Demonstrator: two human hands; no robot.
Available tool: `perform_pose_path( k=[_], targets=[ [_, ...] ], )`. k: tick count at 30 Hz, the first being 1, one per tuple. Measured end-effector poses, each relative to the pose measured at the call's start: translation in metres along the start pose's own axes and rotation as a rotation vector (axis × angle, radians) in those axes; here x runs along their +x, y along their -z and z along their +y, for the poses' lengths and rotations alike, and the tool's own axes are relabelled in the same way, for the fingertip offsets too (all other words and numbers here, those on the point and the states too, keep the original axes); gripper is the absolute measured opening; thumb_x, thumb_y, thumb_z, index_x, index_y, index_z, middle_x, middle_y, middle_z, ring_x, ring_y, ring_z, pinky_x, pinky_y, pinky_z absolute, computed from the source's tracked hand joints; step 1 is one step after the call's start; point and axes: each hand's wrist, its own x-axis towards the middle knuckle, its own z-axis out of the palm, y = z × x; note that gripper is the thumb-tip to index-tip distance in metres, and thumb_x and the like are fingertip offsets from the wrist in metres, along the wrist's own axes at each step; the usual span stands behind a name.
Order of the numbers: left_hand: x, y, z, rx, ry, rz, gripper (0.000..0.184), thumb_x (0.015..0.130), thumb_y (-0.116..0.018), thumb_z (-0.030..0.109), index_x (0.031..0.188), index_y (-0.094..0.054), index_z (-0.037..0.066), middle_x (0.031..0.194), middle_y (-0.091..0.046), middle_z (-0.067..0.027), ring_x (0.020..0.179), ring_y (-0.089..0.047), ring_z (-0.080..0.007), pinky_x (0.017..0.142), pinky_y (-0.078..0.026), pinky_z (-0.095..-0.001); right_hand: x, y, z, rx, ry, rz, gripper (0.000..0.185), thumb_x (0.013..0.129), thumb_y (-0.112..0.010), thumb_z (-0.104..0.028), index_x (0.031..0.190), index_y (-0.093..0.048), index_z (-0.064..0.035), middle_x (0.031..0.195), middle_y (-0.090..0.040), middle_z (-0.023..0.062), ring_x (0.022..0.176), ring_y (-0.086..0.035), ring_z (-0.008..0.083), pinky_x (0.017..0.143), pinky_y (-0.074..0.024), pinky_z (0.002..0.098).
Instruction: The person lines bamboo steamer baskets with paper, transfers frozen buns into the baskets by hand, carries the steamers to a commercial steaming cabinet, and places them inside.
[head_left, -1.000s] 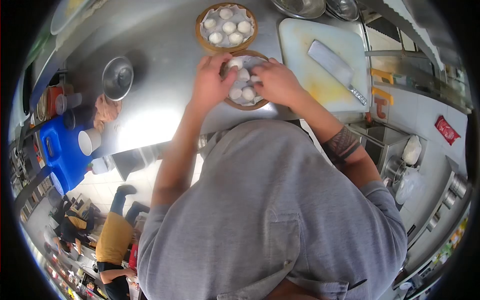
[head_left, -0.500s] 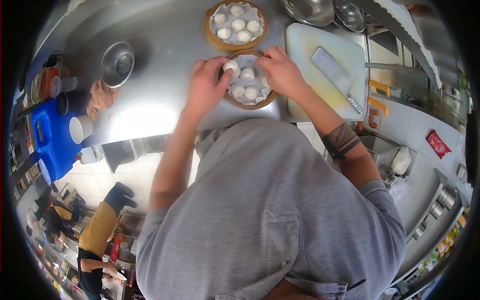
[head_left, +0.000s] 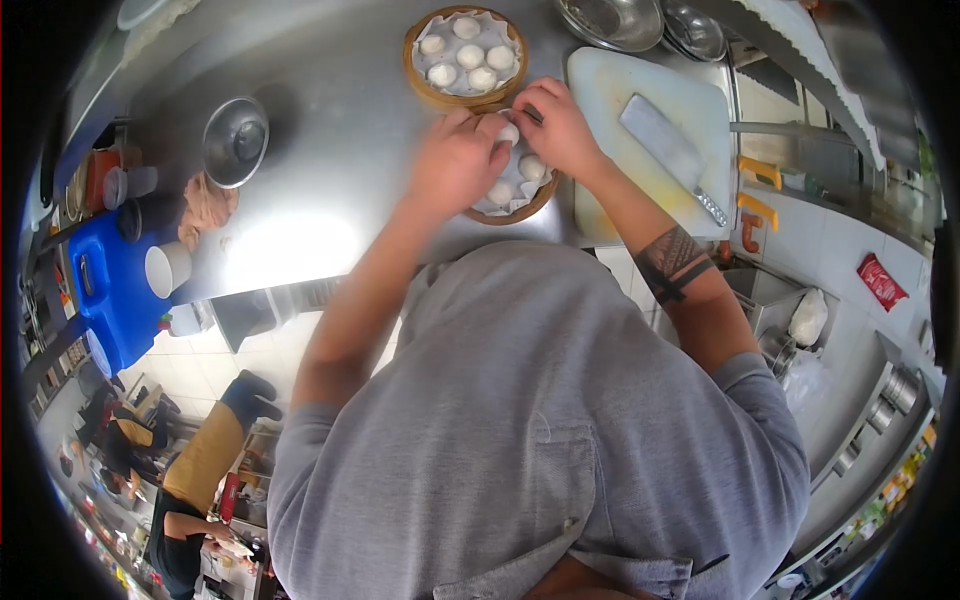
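The nearer bamboo steamer [head_left: 541, 203] is lined with white paper and holds several round white buns. Over its left side is my left hand [head_left: 455, 165], fingers curled and slightly blurred, with fingertips and thumb closed about a white bun [head_left: 509, 134] near the far side. At the far right rim, my right hand [head_left: 562, 130] has its thumb and fingers bent together on the steamer's edge. Another bun [head_left: 532, 167] shows below that hand. My left hand hides the steamer's left part. A second bamboo steamer [head_left: 411, 68] with several buns stands just beyond.
On the right lies a cutting board [head_left: 600, 90] with a cleaver [head_left: 662, 138]. Metal bowls [head_left: 615, 22] stand at the back. A small metal bowl [head_left: 236, 142], a crumpled cloth [head_left: 207, 205] and a white cup [head_left: 167, 269] are on the left. Another person [head_left: 205, 455] works behind, lower left.
My left hand has moved right, across the nearer steamer, covering more of it. My right hand has shifted slightly up along the rim. The nearer steamer sits a little farther right.
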Motion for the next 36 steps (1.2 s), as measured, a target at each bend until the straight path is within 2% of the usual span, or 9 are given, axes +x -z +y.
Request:
perform_pose_path(
  k=[3,5,8,24,26,27,29,33,36],
  targets=[
    [0.007,-0.013,0.002,0.008,-0.077,0.098,0.026,0.082,-0.072,0.016,0.105,-0.068,0.006,0.1,-0.07,-0.007,0.102,-0.061,-0.0262,0.089,-0.049,-0.0423,-0.001,0.001,0.007,0.036,-0.064,0.003,0.012,0.083,-0.073,-0.006,0.093,-0.066,-0.0047,0.099,-0.061,0.0104,0.097,-0.06,0.0314,0.084,-0.0525,0.0402],
    [0.008,-0.016,0.0,0.033,-0.106,0.087,0.025,0.081,-0.072,0.016,0.105,-0.068,0.006,0.1,-0.069,-0.0065,0.103,-0.06,-0.026,0.089,-0.049,-0.0419,0.0,0.007,0.009,0.136,-0.148,-0.083,0.012,0.085,-0.072,-0.007,0.096,-0.068,-0.0038,0.098,-0.063,0.0113,0.089,-0.064,0.0291,0.079,-0.0539,0.0382],
    [0.008,-0.026,-0.008,0.087,-0.131,0.054,0.024,0.081,-0.073,0.016,0.103,-0.069,0.006,0.101,-0.069,-0.0061,0.102,-0.06,-0.0266,0.089,-0.049,-0.0414,0.0,0.018,0.006,0.199,-0.14,-0.056,0.014,0.088,-0.071,-0.008,0.101,-0.07,-0.0028,0.099,-0.065,0.0112,0.082,-0.066,0.0267,0.075,-0.0547,0.0353],
    [0.013,-0.037,0.023,0.235,0.0,-0.049,0.037,0.076,-0.078,0.027,0.108,-0.072,0.01,0.099,-0.071,-0.0067,0.099,-0.06,-0.0263,0.088,-0.046,-0.0408,-0.051,0.045,-0.01,0.189,-0.331,0.089,0.015,0.091,-0.069,-0.011,0.104,-0.072,-0.0041,0.099,-0.067,0.0094,0.08,-0.066,0.022,0.072,-0.0538,0.0317],
    [0.016,-0.028,0.027,0.273,0.009,-0.097,0.038,0.075,-0.079,0.026,0.108,-0.072,0.01,0.099,-0.071,-0.0074,0.1,-0.06,-0.0266,0.089,-0.046,-0.0411,-0.056,0.051,-0.019,0.22,-0.386,0.021,0.016,0.089,-0.072,-0.01,0.104,-0.072,-0.0045,0.106,-0.065,0.006,0.089,-0.062,0.0181,0.076,-0.052,0.0302],
    [0.016,-0.025,0.027,0.313,0.021,-0.139,0.039,0.074,-0.079,0.025,0.108,-0.072,0.009,0.1,-0.07,-0.0081,0.102,-0.06,-0.0269,0.09,-0.046,-0.0413,-0.06,0.051,-0.022,0.221,-0.387,0.022,0.016,0.089,-0.072,-0.01,0.104,-0.072,-0.0045,0.106,-0.065,0.006,0.089,-0.062,0.0181,0.076,-0.052,0.0302],
    [0.017,-0.028,0.019,0.321,-0.002,-0.15,0.037,0.074,-0.079,0.024,0.106,-0.072,0.009,0.101,-0.069,-0.0087,0.103,-0.06,-0.0273,0.091,-0.046,-0.0419,-0.066,0.051,-0.026,-0.007,-0.093,-0.059,0.021,0.082,-0.075,-0.008,0.103,-0.072,-0.0057,0.109,-0.062,0.007,0.099,-0.058,0.0247,0.084,-0.0513,0.0348],
    [0.019,-0.027,0.015,0.218,0.03,-0.056,0.03,0.075,-0.077,0.02,0.101,-0.071,0.008,0.105,-0.068,-0.01,0.105,-0.059,-0.0293,0.092,-0.045,-0.0437,-0.066,0.043,-0.045,-0.16,-0.098,-0.099,0.022,0.08,-0.074,-0.009,0.101,-0.072,-0.0067,0.11,-0.059,0.0061,0.103,-0.054,0.0305,0.085,-0.0527,0.0384],
    [-0.002,-0.007,0.02,0.141,0.066,-0.048,0.028,0.076,-0.075,0.017,0.102,-0.069,0.008,0.105,-0.068,-0.0096,0.105,-0.058,-0.0308,0.093,-0.044,-0.0436,-0.066,0.043,-0.053,-0.177,-0.092,-0.005,0.023,0.077,-0.075,-0.009,0.1,-0.071,-0.0054,0.111,-0.059,0.0063,0.103,-0.054,0.0318,0.087,-0.0521,0.0393]
  ],
)
